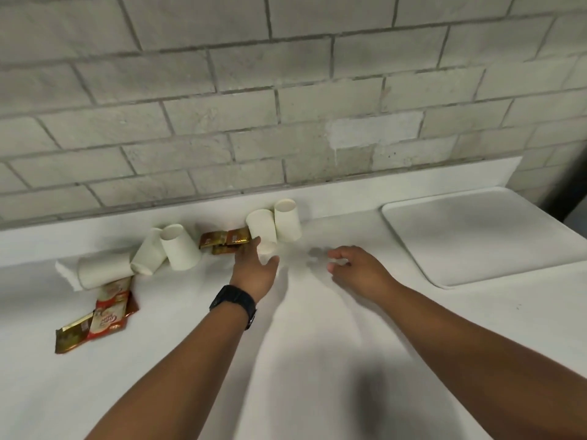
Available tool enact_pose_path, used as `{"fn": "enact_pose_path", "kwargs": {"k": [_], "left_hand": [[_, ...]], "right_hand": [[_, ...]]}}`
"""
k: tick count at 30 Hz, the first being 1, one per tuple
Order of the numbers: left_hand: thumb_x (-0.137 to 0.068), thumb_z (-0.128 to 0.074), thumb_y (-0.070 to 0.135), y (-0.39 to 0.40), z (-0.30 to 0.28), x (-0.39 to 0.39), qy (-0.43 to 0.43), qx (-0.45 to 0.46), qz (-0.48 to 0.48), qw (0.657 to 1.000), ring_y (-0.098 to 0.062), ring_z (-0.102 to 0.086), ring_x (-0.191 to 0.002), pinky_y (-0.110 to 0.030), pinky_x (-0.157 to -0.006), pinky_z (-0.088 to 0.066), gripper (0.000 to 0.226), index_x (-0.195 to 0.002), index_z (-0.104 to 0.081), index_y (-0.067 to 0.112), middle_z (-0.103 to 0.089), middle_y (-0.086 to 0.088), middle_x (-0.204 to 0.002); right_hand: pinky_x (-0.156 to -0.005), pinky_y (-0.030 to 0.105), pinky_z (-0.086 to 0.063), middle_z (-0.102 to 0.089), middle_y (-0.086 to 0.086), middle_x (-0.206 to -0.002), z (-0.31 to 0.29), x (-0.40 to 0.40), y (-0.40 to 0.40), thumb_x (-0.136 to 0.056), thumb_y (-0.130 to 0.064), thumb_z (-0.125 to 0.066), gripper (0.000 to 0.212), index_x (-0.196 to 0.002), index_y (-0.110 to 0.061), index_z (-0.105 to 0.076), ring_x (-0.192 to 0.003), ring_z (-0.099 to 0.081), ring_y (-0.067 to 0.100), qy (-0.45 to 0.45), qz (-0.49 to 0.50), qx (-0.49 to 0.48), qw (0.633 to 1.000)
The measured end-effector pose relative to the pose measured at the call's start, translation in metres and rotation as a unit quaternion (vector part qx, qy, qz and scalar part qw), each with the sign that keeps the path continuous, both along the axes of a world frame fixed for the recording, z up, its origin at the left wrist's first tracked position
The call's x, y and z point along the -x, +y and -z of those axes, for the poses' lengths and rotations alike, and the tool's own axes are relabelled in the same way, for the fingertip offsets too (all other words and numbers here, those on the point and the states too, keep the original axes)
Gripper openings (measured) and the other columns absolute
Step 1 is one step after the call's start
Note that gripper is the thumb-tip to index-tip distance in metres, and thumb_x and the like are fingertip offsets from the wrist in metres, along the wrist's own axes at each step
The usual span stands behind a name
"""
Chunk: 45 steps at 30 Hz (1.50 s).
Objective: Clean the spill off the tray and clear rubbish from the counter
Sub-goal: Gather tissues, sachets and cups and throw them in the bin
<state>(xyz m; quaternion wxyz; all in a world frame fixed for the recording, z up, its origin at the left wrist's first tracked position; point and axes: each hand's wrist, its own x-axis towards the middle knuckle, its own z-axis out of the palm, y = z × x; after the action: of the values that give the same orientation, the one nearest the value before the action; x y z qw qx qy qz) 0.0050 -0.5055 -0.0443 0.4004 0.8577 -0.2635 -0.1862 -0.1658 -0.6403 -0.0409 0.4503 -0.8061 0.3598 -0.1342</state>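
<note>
A white tray (476, 236) lies on the white counter at the right, and I see no spill on it. Two white paper cups (276, 222) lie tipped near the wall, with brown sachets (225, 241) just left of them. My left hand (255, 265), with a black watch on the wrist, reaches with spread fingers to the nearer of these cups; its fingertips are at the cup's mouth. My right hand (355, 266) hovers over the counter with loosely curled fingers and holds nothing. Further left lie two more tipped cups (173, 249), a roll of paper towel (101, 271) and red and brown wrappers (98, 319).
A grey brick wall (286, 106) rises behind the counter (286, 360). The counter's right end lies just past the tray, with a dark gap (575, 192) beyond it.
</note>
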Motion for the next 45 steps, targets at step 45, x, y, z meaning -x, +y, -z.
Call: {"fn": "enact_pose_path", "kwargs": {"k": [45], "left_hand": [[-0.072,-0.076,0.018,-0.052,-0.026,0.226,0.141,0.161,0.235,0.948,-0.003,-0.061,-0.099,-0.026,-0.082,-0.052,0.057,-0.118,-0.046,0.033,-0.062,0.015,-0.111]], "right_hand": [[-0.082,0.019,-0.048,-0.057,-0.007,-0.115,-0.044,0.208,0.005,-0.073,-0.014,-0.081,0.062,-0.120,-0.038,-0.048,-0.099,-0.057,0.001,-0.245,0.201,0.029,0.948]]}}
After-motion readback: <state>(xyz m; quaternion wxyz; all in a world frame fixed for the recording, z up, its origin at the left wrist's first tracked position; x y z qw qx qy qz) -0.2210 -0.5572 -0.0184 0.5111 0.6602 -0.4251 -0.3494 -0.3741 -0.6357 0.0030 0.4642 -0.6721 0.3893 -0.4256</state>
